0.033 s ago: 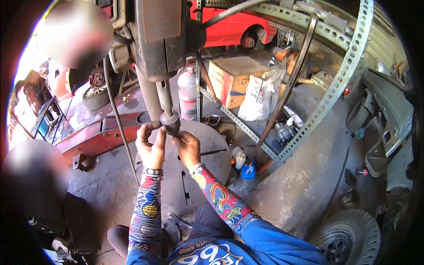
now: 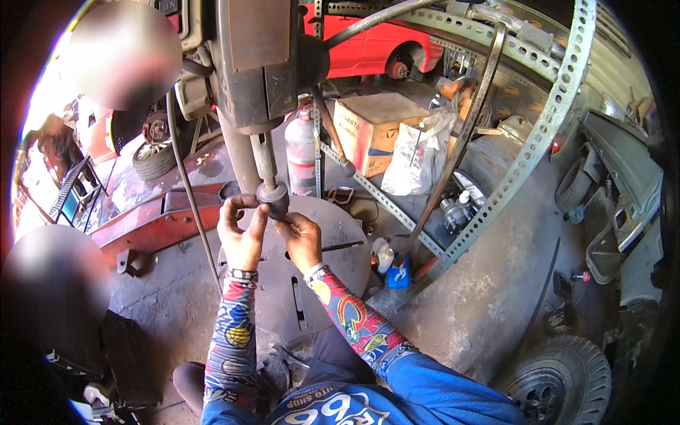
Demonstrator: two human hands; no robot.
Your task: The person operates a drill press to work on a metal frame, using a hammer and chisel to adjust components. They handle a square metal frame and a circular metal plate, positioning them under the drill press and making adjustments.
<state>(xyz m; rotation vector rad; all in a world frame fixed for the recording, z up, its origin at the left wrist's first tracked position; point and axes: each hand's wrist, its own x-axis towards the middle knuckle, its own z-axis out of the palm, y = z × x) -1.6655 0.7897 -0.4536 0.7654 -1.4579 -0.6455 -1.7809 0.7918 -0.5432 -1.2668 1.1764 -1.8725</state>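
A drill press point(image 2: 255, 78) stands in front of me, its steel spindle point(image 2: 263, 159) pointing down to a dark drill chuck point(image 2: 273, 198). From the left, my left hand point(image 2: 241, 230) grips the chuck, thumb against its near side and index finger curled behind. My right hand point(image 2: 302, 241) is closed at the chuck's lower right edge, with fingertips bent in under it. Whether a bit or small part sits between those fingers is hidden. Below both hands lies the round slotted press table point(image 2: 333, 283), apart from the chuck.
A perforated metal shelf frame point(image 2: 520, 166) rises at the right. Behind the press are a gas cylinder point(image 2: 300, 152), a cardboard box point(image 2: 375, 131) and a white sack point(image 2: 418, 156). A red steel beam point(image 2: 156, 219) lies left; a blue bottle point(image 2: 399, 275) and a tyre point(image 2: 567, 375) are right.
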